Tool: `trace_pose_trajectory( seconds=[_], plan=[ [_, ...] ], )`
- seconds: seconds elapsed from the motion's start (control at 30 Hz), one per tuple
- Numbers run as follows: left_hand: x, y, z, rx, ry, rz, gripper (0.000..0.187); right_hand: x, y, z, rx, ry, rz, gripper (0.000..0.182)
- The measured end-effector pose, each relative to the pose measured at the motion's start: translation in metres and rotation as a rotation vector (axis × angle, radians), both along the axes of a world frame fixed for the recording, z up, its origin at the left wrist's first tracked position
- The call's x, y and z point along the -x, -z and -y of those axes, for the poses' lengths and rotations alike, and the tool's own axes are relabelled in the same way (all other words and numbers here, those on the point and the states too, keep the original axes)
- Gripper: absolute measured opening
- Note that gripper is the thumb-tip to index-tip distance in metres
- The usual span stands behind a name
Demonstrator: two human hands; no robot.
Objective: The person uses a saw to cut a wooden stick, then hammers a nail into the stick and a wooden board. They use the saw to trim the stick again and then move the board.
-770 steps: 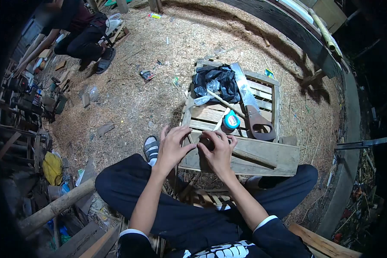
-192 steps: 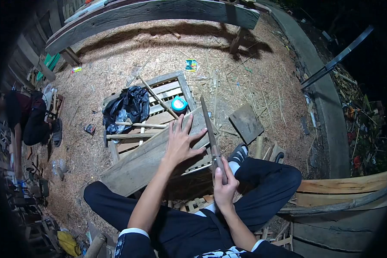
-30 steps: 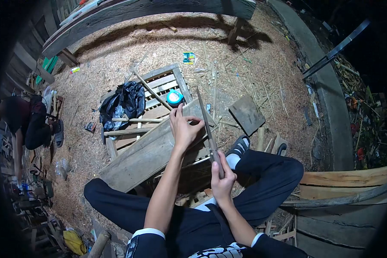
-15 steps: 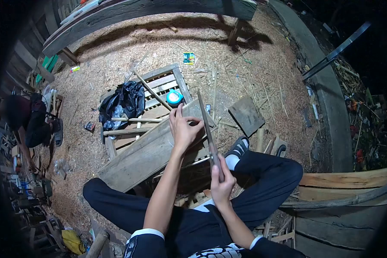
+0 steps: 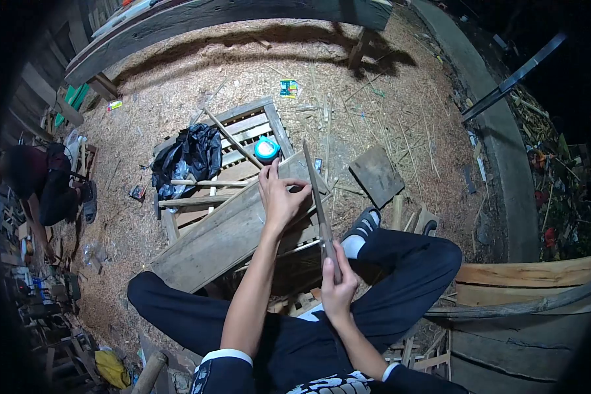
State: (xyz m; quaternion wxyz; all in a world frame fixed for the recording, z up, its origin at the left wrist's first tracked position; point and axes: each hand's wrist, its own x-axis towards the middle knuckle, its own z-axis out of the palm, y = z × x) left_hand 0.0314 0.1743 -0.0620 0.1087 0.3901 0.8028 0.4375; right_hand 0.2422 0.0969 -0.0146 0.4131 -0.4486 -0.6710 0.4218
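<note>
My right hand (image 5: pixel 339 289) is wrapped around the handle of a long, narrow knife (image 5: pixel 319 213), its blade pointing up and away from me. Just left of the blade is my left hand (image 5: pixel 281 200), thumb and forefinger pinched together and the other fingers raised. Whatever is in that pinch, if anything, is too small to make out. Below both hands a wide wooden board (image 5: pixel 207 253) lies slanted across my front. A round teal-rimmed item with a pale top (image 5: pixel 266 150) sits beyond my left fingertips.
A black plastic bag (image 5: pixel 194 154) and sticks lie on a slatted wooden frame (image 5: pixel 279 125). A square board (image 5: pixel 377 176) is on the shavings-covered ground near my foot. Another person (image 5: pixel 52 177) crouches at left. A heavy beam (image 5: pixel 230 23) spans the far side; planks (image 5: pixel 525 328) lie at right.
My right hand and the knife have shifted very slightly. My left hand stays in nearly the same pinched pose.
</note>
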Motion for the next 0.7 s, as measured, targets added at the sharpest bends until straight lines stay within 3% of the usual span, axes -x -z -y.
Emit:
trace_pose_trajectory(
  seconds=[0.2,0.33,0.53,0.7],
  plan=[
    [-0.002,0.004,0.003,0.030,-0.002,0.010,0.024,0.005,-0.003,-0.008,0.223,-0.038,0.031,0.045],
    [0.001,0.000,-0.002,0.027,-0.004,-0.029,0.024,-0.003,-0.001,0.003,0.107,-0.019,-0.028,0.044],
    [-0.001,0.001,0.001,0.031,0.006,-0.004,0.023,0.002,-0.003,-0.008,0.095,-0.041,0.042,0.043],
    [-0.001,0.000,0.001,0.033,0.007,-0.017,0.023,-0.003,-0.006,0.004,0.101,-0.019,-0.050,0.043]
  ],
)
